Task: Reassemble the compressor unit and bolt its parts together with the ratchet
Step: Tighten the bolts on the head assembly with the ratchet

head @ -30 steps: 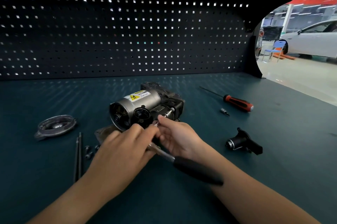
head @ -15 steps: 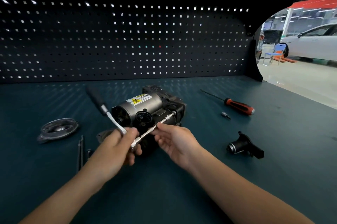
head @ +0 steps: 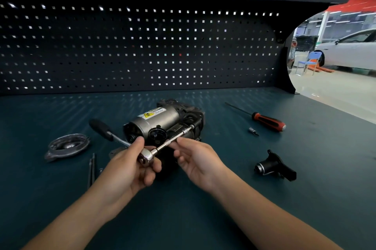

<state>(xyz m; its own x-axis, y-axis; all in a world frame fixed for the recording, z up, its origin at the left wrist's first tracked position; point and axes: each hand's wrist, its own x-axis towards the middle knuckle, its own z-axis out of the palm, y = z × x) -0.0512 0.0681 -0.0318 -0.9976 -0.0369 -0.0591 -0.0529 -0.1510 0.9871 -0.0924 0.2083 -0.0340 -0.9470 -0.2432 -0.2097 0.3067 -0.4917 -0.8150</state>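
Note:
The compressor unit, a grey cylinder with a yellow warning label on a black body, lies mid-bench. My left hand grips the ratchet at its chrome head, with the black handle pointing up and left. A long extension bar runs from the head up and right to the compressor's black body. My right hand pinches that bar near its middle with thumb and fingertips.
A round cover plate lies at left, two long bolts in front of it. At right are a red-handled screwdriver, a small bit and a black fitting. The pegboard closes off the back.
The ratchet handle swung from pointing down-right to up-left. My left hand now holds the ratchet head, and my right hand moved onto the extension bar.

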